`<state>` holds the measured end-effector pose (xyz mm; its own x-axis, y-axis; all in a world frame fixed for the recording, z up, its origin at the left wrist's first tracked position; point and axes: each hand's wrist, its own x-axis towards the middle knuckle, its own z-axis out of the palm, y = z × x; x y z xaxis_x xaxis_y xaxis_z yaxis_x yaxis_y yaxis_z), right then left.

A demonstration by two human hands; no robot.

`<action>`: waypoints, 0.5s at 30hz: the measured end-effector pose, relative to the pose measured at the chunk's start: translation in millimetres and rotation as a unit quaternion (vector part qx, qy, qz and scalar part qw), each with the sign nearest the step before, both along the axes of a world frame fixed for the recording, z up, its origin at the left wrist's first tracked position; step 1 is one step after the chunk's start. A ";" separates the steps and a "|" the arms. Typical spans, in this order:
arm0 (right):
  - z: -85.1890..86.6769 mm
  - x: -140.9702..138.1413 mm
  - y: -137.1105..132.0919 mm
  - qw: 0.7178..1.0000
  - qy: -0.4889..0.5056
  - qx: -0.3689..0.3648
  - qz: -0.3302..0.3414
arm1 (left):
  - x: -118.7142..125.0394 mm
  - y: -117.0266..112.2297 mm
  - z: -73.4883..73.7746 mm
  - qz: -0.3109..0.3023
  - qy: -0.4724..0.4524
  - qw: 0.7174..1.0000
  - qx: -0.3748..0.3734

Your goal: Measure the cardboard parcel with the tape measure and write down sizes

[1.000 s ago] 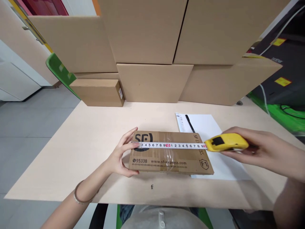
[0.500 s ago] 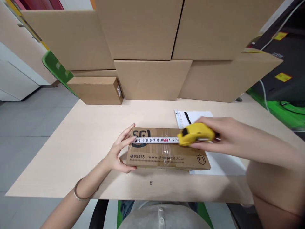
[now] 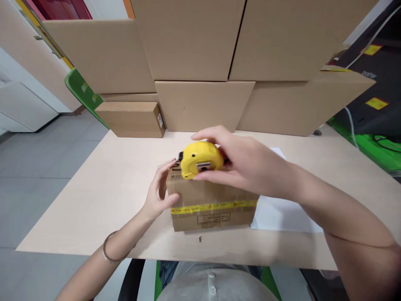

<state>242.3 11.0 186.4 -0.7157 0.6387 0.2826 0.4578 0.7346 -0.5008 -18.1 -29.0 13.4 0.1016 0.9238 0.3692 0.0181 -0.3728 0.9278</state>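
A flat cardboard parcel (image 3: 216, 209) stands tipped up on the table, its underside with yellow tape and a label facing me. My left hand (image 3: 158, 190) grips the parcel's left end, thumb on the near face and fingers behind. My right hand (image 3: 241, 165) holds a yellow tape measure (image 3: 200, 159) at the parcel's top left corner, with the blade drawn in. A white paper sheet (image 3: 282, 213) lies under and to the right of the parcel.
Large cardboard boxes (image 3: 203, 104) are stacked along the back of the light wooden table (image 3: 103, 192). A small brown box (image 3: 131, 119) sits at the back left. A green chair back (image 3: 83, 94) shows at the left, black equipment with cables at the right.
The tape blade ran back into its case as my right hand moved left across the parcel. The parcel went from lying flat to tilted up on its edge.
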 end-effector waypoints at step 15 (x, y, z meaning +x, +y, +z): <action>-88.9 12.4 -15.2 0.994 -0.088 -0.026 0.053 | 32.0 21.3 12.0 0.030 -0.163 0.937 -0.308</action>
<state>254.7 -4.1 97.5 -0.8155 0.5670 0.1159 0.4624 0.7588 -0.4587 13.9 -7.7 25.4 0.0171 0.9720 -0.2344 -0.3000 0.2286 0.9261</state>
